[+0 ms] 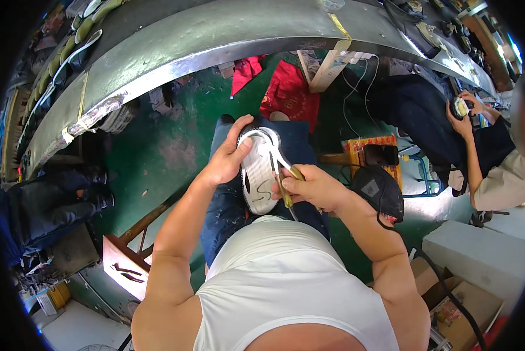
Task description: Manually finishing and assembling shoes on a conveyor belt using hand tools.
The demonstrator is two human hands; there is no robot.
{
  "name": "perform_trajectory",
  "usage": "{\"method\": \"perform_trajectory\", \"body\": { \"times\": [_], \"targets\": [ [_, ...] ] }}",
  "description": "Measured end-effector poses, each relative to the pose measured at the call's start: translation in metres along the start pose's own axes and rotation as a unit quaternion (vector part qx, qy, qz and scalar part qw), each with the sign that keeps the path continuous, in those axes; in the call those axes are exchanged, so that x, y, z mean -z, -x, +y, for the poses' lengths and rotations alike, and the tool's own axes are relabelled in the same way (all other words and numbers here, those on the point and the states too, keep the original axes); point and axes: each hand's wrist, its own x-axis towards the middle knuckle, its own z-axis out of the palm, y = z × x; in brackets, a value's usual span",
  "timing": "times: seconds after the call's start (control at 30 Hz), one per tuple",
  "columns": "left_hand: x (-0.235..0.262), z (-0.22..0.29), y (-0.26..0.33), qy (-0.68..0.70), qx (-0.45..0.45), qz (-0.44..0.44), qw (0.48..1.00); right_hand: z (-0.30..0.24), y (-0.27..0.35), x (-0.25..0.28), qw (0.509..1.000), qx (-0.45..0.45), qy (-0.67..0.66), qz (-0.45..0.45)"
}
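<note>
White sole (255, 167) with dark scrawl (264, 188)

Your left forearm (187, 206) angles far and rightward to your left hand (227, 157), thumb (245, 147) spread from its fingers (239, 127), while your right forearm (367, 225) angles leftward to your right hand (316, 186), nearer, with its fingers (310, 171) curled in.

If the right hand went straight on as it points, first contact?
Likely the shoe in the left hand, sole facing up, or the white strip over it; one view leaves their depth order unclear.
</note>
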Motion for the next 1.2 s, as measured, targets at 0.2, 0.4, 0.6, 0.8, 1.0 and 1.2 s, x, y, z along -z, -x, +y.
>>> {"method": "perform_trajectory", "body": {
  "times": [0.2,0.4,0.6,0.8,1.0,1.2],
  "targets": [
    [0.002,-0.008,0.002,-0.027,0.032,0.075,0.996,-0.013,-0.025,0.002,0.973,-0.041,0.216,0.064],
    [0.031,-0.027,0.002,0.085,0.035,0.069,0.993,0.024,-0.066,0.015,0.836,0.232,0.468,0.168],
    [0.047,-0.016,-0.001,0.151,0.066,-0.067,0.984,0.013,-0.046,0.007,0.838,0.144,0.496,0.176],
    [0.016,-0.029,-0.011,0.096,0.084,0.098,0.987,-0.003,-0.032,-0.003,0.816,0.05,0.552,0.164],
    [0.018,-0.019,-0.011,0.048,0.081,0.059,0.994,-0.021,-0.015,0.003,0.949,0.029,0.289,0.124],
    [0.007,-0.029,0.009,0.065,0.125,0.033,0.99,-0.015,-0.042,0.022,0.948,-0.086,0.286,0.107]
  ]
}}
